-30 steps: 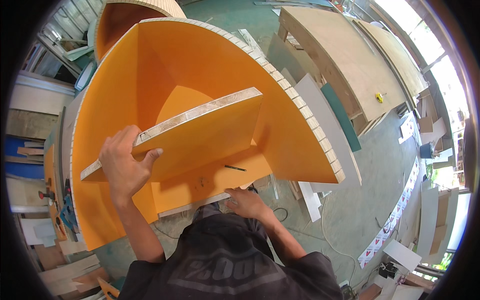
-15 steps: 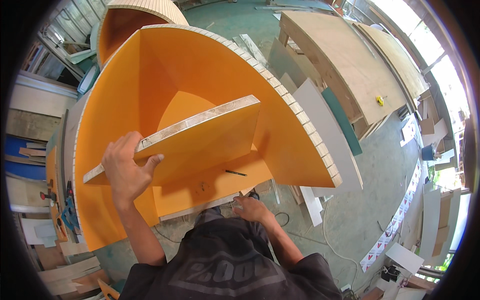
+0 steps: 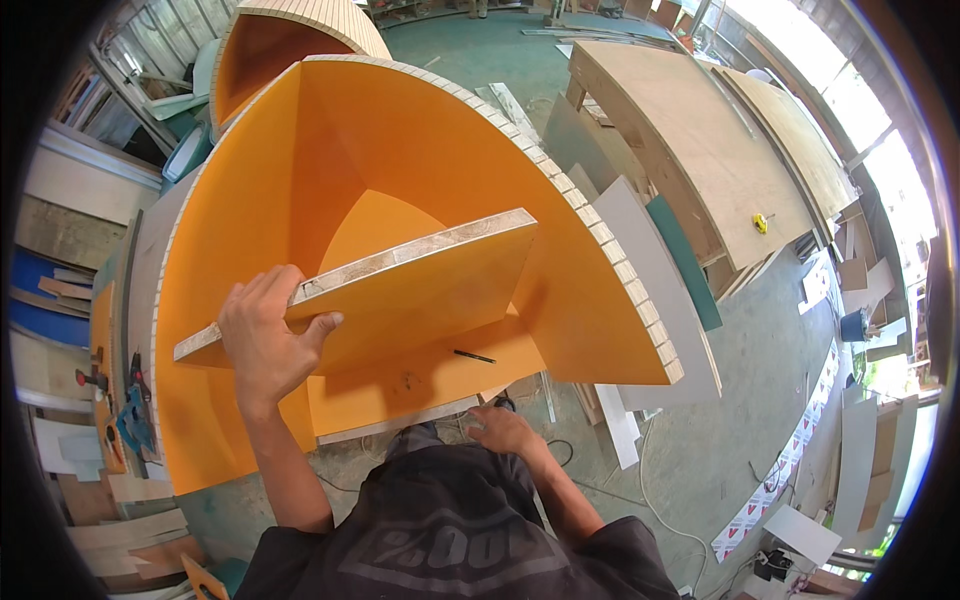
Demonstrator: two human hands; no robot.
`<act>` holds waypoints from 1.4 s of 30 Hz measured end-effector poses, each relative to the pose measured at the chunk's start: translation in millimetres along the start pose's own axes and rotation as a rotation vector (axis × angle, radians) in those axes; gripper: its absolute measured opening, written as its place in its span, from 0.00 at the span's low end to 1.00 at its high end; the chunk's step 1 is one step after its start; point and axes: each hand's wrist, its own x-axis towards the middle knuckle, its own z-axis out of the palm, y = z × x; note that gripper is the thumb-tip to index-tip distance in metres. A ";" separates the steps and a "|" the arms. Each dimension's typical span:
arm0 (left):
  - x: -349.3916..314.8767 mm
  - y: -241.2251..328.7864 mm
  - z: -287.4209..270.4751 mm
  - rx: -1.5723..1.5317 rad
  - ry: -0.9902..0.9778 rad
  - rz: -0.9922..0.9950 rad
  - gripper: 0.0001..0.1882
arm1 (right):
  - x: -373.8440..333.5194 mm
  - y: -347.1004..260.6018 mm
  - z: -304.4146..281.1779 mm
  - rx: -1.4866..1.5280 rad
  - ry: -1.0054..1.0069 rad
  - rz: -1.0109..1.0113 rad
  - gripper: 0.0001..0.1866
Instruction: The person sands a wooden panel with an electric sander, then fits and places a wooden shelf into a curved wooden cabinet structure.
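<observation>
In front of me stands a large curved-sided shell [image 3: 430,100], orange inside, with slatted pale wood along its rim. An orange panel [image 3: 430,290] with a bare wood edge stands across its inside, slightly tilted. My left hand [image 3: 265,340] is closed over the panel's upper edge near its left end, thumb on the near face. A dark pen or pencil [image 3: 474,356] lies on the orange base below the panel. My right hand [image 3: 505,430] hangs low by my leg, close to the base's front edge. Its fingers are loosely apart and hold nothing visible.
A second slatted shell [image 3: 300,30] stands behind. On the right is a wooden worktable [image 3: 680,150] with a yellow tape measure [image 3: 761,222]. Boards lean beside the shell. Power tools [image 3: 135,415] lie at the left. A pale cable [image 3: 650,500] crosses the floor.
My view has shifted slightly, so everything sits a little differently in the picture. My left hand keeps its hold on the panel, and my right hand stays low by my leg.
</observation>
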 end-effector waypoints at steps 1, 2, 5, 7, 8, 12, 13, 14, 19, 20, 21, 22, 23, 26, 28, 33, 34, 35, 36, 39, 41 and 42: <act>-0.3 0.3 -0.1 0.001 -0.002 -0.003 0.27 | -0.2 0.5 1.7 0.002 0.007 -0.005 0.32; -0.5 0.6 -0.2 0.003 -0.001 -0.004 0.27 | 0.0 1.4 3.7 0.005 0.015 -0.010 0.32; -0.3 1.6 -0.8 0.007 0.003 -0.003 0.27 | 2.5 6.4 11.0 0.008 0.045 -0.035 0.32; 0.1 1.5 -0.7 0.010 0.004 0.002 0.27 | 5.0 10.4 14.6 0.005 0.053 -0.044 0.32; 0.4 2.1 -0.4 0.006 0.000 0.000 0.27 | 5.8 12.3 16.0 0.001 0.050 -0.042 0.32; 0.6 3.1 -0.2 0.009 -0.010 -0.009 0.26 | 6.6 16.3 21.0 -0.018 0.046 -0.030 0.32; 0.6 2.9 0.7 0.010 -0.010 -0.010 0.26 | 5.7 13.8 18.7 -0.021 0.025 -0.013 0.32; 0.3 2.8 1.2 0.007 -0.011 -0.020 0.26 | 4.8 11.8 16.0 -0.023 0.004 0.004 0.32; 0.0 6.6 0.4 0.040 -0.017 -0.041 0.28 | 3.6 7.6 14.8 -0.025 -0.018 0.023 0.33; 0.1 6.5 2.0 0.032 0.004 -0.024 0.28 | 5.0 10.0 17.1 -0.025 -0.010 0.016 0.33; 0.0 5.1 4.4 0.024 0.026 -0.008 0.29 | 6.3 12.0 19.3 -0.026 -0.003 0.009 0.34; -1.1 3.9 5.1 0.018 0.049 -0.001 0.30 | 7.3 12.1 19.8 -0.028 -0.008 0.008 0.34; -0.9 3.6 4.8 0.023 0.048 0.000 0.30 | 9.1 11.6 20.4 -0.029 -0.013 0.007 0.34; 0.2 3.5 5.0 0.040 0.040 -0.004 0.32 | 9.4 11.9 21.5 -0.012 0.008 0.009 0.31; 0.5 4.5 6.0 0.052 0.029 -0.011 0.32 | 6.8 12.9 20.0 0.010 0.033 0.009 0.30; -24.0 22.5 -4.1 0.047 -0.030 -0.007 0.28 | -2.4 30.2 18.5 0.067 0.074 0.042 0.30; -36.0 27.7 -9.1 0.067 -0.055 -0.018 0.26 | -6.3 33.7 16.4 0.105 0.051 0.073 0.29; -47.5 34.0 -11.5 0.052 -0.065 -0.019 0.24 | -11.6 38.2 13.1 0.143 0.030 0.108 0.28; -58.9 41.0 -14.5 0.036 -0.076 -0.020 0.22 | -16.4 45.1 11.1 0.181 0.009 0.145 0.27; -78.9 60.0 -23.8 -0.007 -0.102 -0.051 0.17 | -12.7 110.8 60.0 0.206 0.140 0.044 0.27; -90.0 61.9 -26.7 -0.020 -0.130 -0.101 0.15 | -32.7 109.4 49.0 0.315 0.203 0.067 0.26; -94.5 59.5 -29.0 -0.043 -0.133 -0.116 0.15 | -43.2 101.2 34.7 0.340 0.212 0.117 0.26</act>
